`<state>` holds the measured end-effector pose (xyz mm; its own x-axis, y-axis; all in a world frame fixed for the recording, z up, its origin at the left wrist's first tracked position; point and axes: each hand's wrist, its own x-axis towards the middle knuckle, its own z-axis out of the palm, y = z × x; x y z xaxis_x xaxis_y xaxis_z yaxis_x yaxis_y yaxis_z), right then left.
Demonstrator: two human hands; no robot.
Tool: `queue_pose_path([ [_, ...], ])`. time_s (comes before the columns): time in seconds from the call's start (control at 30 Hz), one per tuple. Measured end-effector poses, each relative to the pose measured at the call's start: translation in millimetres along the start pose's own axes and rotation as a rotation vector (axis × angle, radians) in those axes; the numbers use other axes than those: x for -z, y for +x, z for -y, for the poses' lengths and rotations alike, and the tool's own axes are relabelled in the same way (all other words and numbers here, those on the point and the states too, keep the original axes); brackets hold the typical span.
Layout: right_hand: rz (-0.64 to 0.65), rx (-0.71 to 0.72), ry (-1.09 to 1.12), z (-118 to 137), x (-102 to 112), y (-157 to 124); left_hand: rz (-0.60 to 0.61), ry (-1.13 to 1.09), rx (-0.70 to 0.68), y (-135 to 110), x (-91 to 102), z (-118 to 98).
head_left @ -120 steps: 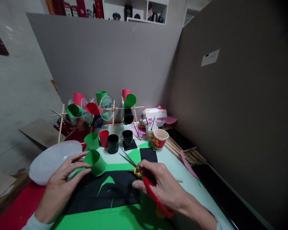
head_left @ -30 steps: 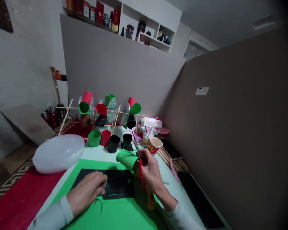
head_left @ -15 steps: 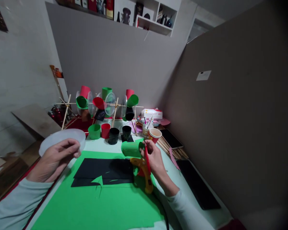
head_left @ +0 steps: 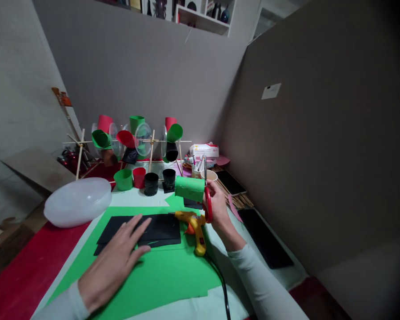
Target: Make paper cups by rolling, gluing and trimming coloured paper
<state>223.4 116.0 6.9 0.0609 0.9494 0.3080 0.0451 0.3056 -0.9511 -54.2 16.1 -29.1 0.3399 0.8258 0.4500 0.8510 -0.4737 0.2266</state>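
Note:
My right hand (head_left: 217, 205) is closed round red-handled scissors (head_left: 208, 206), blades pointing up. At its fingertips a green paper cup (head_left: 189, 188) lies on its side in the air. My left hand (head_left: 120, 255) has its fingers spread over black paper sheets (head_left: 162, 229) on a large green sheet (head_left: 166, 271); whether it touches them I cannot tell. Below the cup, a yellow glue gun (head_left: 196, 229) rests on the green sheet, its black cord running toward me.
Behind stands a stick frame (head_left: 152, 151) carrying clear discs and several coloured cups. In front are a green cup (head_left: 123, 180), a red cup (head_left: 139, 178) and black cups (head_left: 151, 184). A whitish rounded thing (head_left: 78, 202) sits left; a black slab (head_left: 265, 238) lies right.
My left hand has moved right and down over the black paper, and its fingers have spread. The right hand has turned the green cup and scissors upward. A green scrap has left the black paper.

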Motion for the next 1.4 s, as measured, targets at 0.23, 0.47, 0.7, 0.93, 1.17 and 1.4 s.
queue_pose_path([
  [0.23,0.088,-0.028,-0.022,-5.9,-9.9,-1.6,0.055,0.048,-0.203,-9.4,-33.6,-15.9],
  [0.47,0.087,-0.015,-0.057,-6.5,-8.7,-0.5,0.131,-0.089,-0.342,-10.0,-18.9,-10.1],
  [0.7,0.072,-0.020,-0.057,-7.1,-7.7,0.7,0.124,0.064,-0.225,-22.0,11.7,-0.5],
  [0.93,0.085,-0.026,-0.075,-7.9,-9.1,-1.3,0.240,0.234,-0.333,-42.5,11.1,0.4],
  [1.17,0.110,-0.030,-0.104,-9.1,-11.6,-2.7,0.396,0.163,-0.327,-51.6,16.6,15.0],
  [1.4,0.111,0.018,-0.115,-10.6,-11.6,-3.4,0.207,0.053,-0.222,-58.9,8.3,-7.9],
])
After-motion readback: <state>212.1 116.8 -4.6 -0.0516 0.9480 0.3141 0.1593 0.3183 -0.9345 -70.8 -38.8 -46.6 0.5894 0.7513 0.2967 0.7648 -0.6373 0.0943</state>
